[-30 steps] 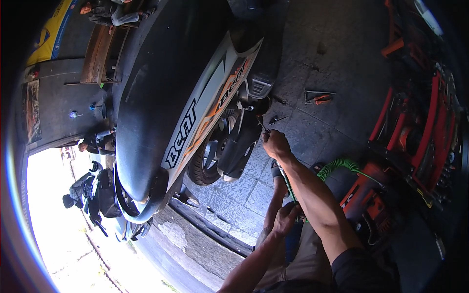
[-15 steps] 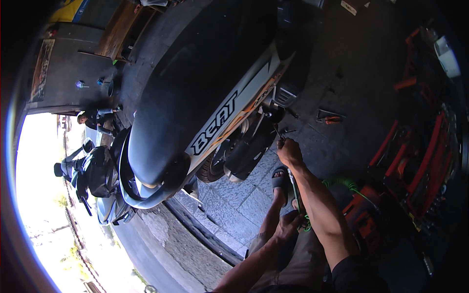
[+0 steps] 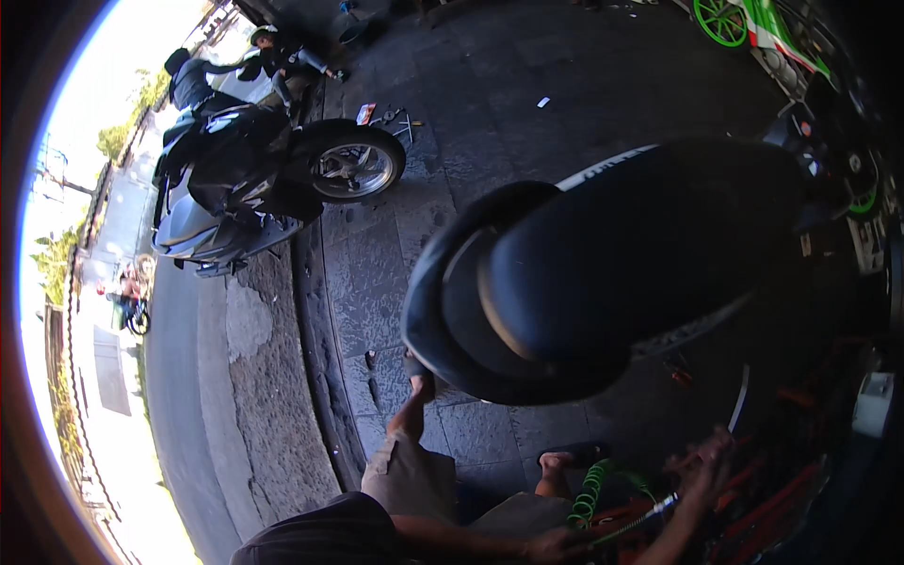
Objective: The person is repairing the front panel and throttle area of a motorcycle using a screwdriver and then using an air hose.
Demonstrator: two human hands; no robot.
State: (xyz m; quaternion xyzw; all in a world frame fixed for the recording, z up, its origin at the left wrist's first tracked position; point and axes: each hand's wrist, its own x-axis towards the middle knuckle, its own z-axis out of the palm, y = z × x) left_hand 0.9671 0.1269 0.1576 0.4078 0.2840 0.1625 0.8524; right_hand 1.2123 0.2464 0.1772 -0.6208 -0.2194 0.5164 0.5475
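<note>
Low at the right, my right hand (image 3: 704, 463) is raised and blurred, closed around an air blow gun whose thin pale nozzle (image 3: 740, 400) points up and away. The gun's body is hidden in the fingers. A metal hose fitting (image 3: 665, 503) runs into that hand from a green coiled air hose (image 3: 588, 494). My left hand (image 3: 557, 544), dark at the lower edge, is closed on the hose, its fingers partly hidden. Beyond both hands stands a scooter with a broad black seat (image 3: 603, 259); neither hand touches it.
A red tool rack (image 3: 767, 504) stands close at the lower right. Another dark motorcycle (image 3: 245, 179) is parked at the upper left, with two people near it. Small parts (image 3: 400, 121) lie by its wheel. A green-wheeled bike (image 3: 720, 21) stands far right; the kerb and road (image 3: 179, 377) run along the left.
My view has swung to the right, away from the scooter's side. My right hand has moved from beside the scooter's underside toward the red rack. My left hand stays on the hose.
</note>
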